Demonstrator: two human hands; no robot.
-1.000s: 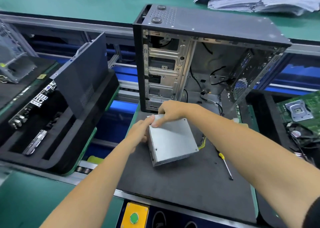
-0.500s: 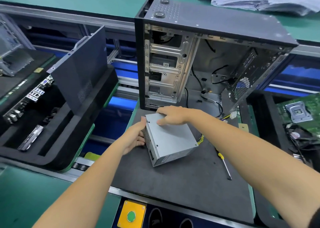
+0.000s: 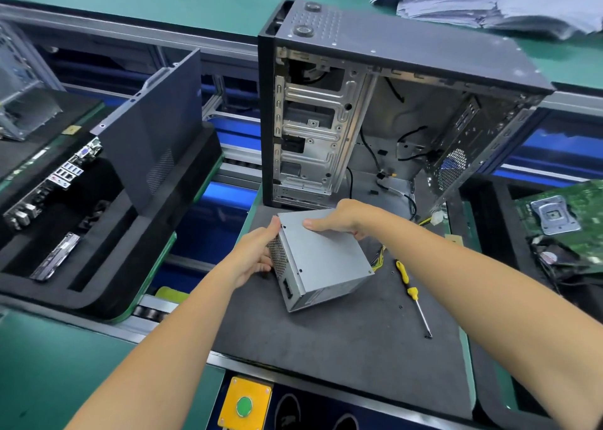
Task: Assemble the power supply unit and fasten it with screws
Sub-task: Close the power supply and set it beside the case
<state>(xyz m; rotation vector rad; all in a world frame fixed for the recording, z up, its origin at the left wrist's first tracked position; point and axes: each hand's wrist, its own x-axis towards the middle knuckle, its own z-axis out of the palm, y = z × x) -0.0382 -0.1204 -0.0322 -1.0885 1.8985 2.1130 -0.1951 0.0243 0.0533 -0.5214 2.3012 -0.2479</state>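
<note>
Both hands clamp the power supply unit [image 3: 321, 260], a boxy, matte grey sheet-metal block held between them above the dark foam mat [image 3: 342, 341]. The left hand [image 3: 253, 260] grips its perforated mesh end, thumb up on the top corner and fingers curled under, mostly hidden by the box. The right hand [image 3: 339, 219] grasps the far top edge, thumb lying flat on the smooth upper panel, its fingers out of sight behind the edge. The unit is tilted, its near corner dipping toward the mat; whether that corner touches the mat cannot be told. Its long axis runs from the left hand diagonally toward the right forearm, mesh face turned left. Yellow wires [image 3: 378, 261] fan out from under the right wrist; where they join the box is hidden.

Just beyond the right hand stands the open computer case [image 3: 391, 103], black shell with bare stamped steel inside and loose black cables. Right of the right forearm lies a yellow-handled screwdriver [image 3: 412, 296] with a thin steel shaft. Below the forearms a yellow button box [image 3: 244, 405] with a green button is cut off by the frame edge.
</note>
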